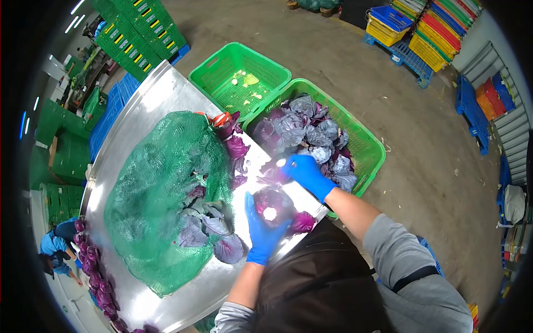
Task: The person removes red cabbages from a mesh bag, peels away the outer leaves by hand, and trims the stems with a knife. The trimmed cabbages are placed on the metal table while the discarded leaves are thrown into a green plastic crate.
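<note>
From my head camera, with the clock centred on the red cabbage head and 12 at the top of the view, my left hand is at 6, cupped around the cabbage's near side, thumb and fingers spread apart against it. Blur hides whether the head also rests on the steel table. My right hand is between 1 and 2, its fingers bent together; there is a purple smear by the fingertips, and I cannot tell whether I am pinching a leaf.

At 1, beyond that hand, a green plastic crate holds a pile of cabbage leaves; a second green crate, nearer 12, has only pale scraps. The green mesh bag sprawls at 9, with loose outer leaves at 8 and a curled purple leaf at 4, close to the table's edge. Far off at 8, a row of red cabbages lines the rim, near a co-worker in blue.

The round head could roll out of my left palm, I judge, if a hard tug met a loose grip. My right forearm, dropping low, could sweep that curled leaf to the floor. Slack mesh might snag my left fingers if they stray towards 9.
</note>
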### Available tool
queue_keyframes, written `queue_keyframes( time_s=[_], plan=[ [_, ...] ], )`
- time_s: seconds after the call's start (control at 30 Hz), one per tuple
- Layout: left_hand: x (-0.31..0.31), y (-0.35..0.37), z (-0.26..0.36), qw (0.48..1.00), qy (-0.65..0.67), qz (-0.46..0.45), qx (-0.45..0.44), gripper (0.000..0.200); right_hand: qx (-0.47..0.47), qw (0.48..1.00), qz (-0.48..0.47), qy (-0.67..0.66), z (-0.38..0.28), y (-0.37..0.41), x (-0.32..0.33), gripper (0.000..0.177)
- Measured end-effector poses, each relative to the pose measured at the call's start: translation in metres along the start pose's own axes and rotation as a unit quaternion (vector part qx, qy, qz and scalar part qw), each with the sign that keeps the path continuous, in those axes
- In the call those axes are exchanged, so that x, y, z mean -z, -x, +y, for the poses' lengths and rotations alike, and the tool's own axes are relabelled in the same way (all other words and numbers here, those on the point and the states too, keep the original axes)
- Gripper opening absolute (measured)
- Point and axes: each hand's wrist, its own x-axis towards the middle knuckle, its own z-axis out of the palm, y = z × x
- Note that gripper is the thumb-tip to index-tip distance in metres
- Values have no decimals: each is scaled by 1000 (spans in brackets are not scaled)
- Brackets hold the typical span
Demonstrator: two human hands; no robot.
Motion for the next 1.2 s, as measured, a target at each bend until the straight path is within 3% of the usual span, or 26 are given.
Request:
queue_keyframes(
  time_s=[0.03,0.07,0.1,0.17,0.23,0.27,0.3,0.37,0.4,0.47,0.5,0.57,0.63,0.67,0.7,0.77,0.83,0.87,0.9,0.97,1.0,1.03,1.1,1.17,1.2],
  plan=[
    [1,4,-3,999,51,-9,-10,119,-21,999,46,17,5,-2,3,33],
    [3,6,-4,999,49,-14,-6,120,-87,989,76,97,-19,-2,21,32],
    [3,8,-5,999,51,-13,-6,120,-188,974,106,72,-3,-10,28,39],
    [1,14,-8,998,66,2,-16,120,-120,991,7,63,-72,18,52,47],
    [1,13,-7,994,107,-10,3,121,91,986,-139,-12,-56,25,32,58],
    [2,11,-9,991,133,-10,-9,121,100,971,-217,0,-76,36,36,56],
    [2,11,-10,987,159,-11,-20,121,32,961,-275,9,-44,38,11,47],
    [6,10,-6,981,192,-9,-6,120,-120,923,-353,-98,-37,31,3,36],
    [7,10,-10,987,157,-15,-15,120,-121,922,-355,-99,-29,31,-2,36],
    [10,9,-10,994,103,-28,-19,118,53,960,-235,-143,-10,33,-11,25],
    [11,10,-9,994,101,-27,-22,118,57,960,-233,-144,9,29,-10,25],
    [13,15,-11,991,130,-23,-14,117,54,988,-100,103,46,16,-2,24],
    [14,19,-15,993,112,-14,-25,116,34,971,-8,236,-57,31,47,30],
    [16,17,-13,995,89,-38,-36,117,-46,982,-10,184,-64,23,50,42],
    [17,9,-9,994,68,-60,-52,117,-44,982,-9,185,-64,24,42,42],
    [22,-2,5,995,32,-69,-65,118,190,964,-44,181,-64,33,20,52],
    [26,-13,16,977,160,-135,-28,117,210,938,-194,194,-69,40,8,59],
    [19,-18,18,972,218,-77,-46,115,216,943,-184,176,-79,37,10,46],
    [14,-18,12,972,218,-77,-44,115,215,943,-186,176,-93,34,14,46],
    [6,-22,5,987,77,-63,125,118,151,900,-266,311,-114,30,21,32],
    [7,-24,30,974,123,-76,173,116,184,905,-246,294,-109,28,20,24],
    [3,-22,21,974,125,-76,173,116,184,904,-246,296,-96,23,17,24],
    [-2,-16,1,995,26,-44,84,117,221,921,-210,243,-67,12,6,25],
    [9,-4,-1,991,40,-63,115,118,225,933,-203,193,-59,15,8,28],
    [16,5,-7,986,108,-79,99,118,70,969,-235,15,-70,20,17,24]
  ],
)
